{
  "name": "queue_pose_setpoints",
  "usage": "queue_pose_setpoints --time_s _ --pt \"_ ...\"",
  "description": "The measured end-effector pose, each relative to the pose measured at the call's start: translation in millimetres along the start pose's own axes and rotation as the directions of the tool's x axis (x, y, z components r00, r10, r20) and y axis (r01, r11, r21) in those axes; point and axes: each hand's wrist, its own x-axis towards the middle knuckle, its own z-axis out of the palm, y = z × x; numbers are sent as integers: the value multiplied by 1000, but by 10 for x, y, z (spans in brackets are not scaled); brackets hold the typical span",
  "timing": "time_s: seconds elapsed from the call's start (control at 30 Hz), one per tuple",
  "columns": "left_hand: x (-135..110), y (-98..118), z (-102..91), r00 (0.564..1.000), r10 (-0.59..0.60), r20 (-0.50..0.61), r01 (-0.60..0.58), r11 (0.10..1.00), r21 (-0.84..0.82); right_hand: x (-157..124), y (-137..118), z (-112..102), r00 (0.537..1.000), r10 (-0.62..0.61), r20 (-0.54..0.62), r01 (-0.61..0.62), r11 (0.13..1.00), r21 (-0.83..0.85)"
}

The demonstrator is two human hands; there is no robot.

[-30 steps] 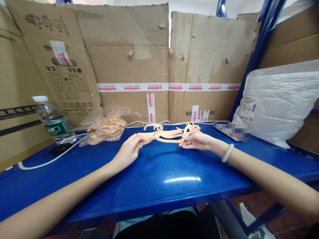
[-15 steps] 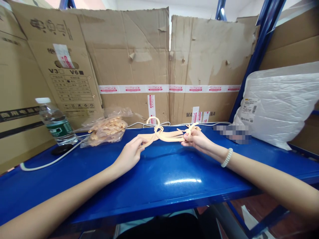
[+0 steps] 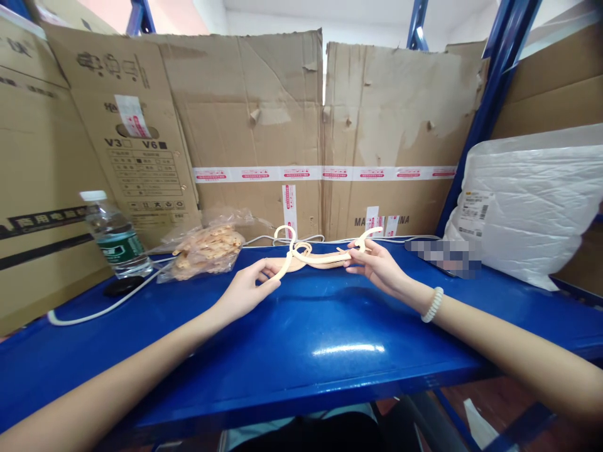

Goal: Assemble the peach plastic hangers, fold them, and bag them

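A small stack of cream plastic hangers [image 3: 315, 254] is lifted just above the blue shelf top [image 3: 301, 326], hooks pointing up. My left hand [image 3: 249, 287] pinches the left arm of the hangers between thumb and fingers. My right hand [image 3: 375, 264], with a white bead bracelet on its wrist, grips the right end of the same hangers. Both forearms reach in from the bottom corners.
A clear bag of tan pieces [image 3: 207, 249] lies at the back left, beside a water bottle [image 3: 114, 236] and a white cable [image 3: 101, 307]. Cardboard sheets [image 3: 264, 125] wall off the back. A white padded parcel [image 3: 532, 201] fills the right side.
Both hands have raised the hangers off the shelf top and tilted them, so the hooks now stand up. The camera view has tipped slightly downward.
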Motion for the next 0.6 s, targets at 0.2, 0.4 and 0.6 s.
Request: queue_pose_setpoints --time_s 0.2,0.4,0.6 --pt "56 -61 -212 988 136 76 -147 974 172 145 -105 -287 997 71 -30 -69 996 57" --pt "80 -64 -486 929 258 266 -314 929 193 235 -245 -736 985 113 127 -84 973 -216" --pt "58 -66 -505 880 230 416 -313 939 143 207 -264 -771 824 372 427 24 731 -682"
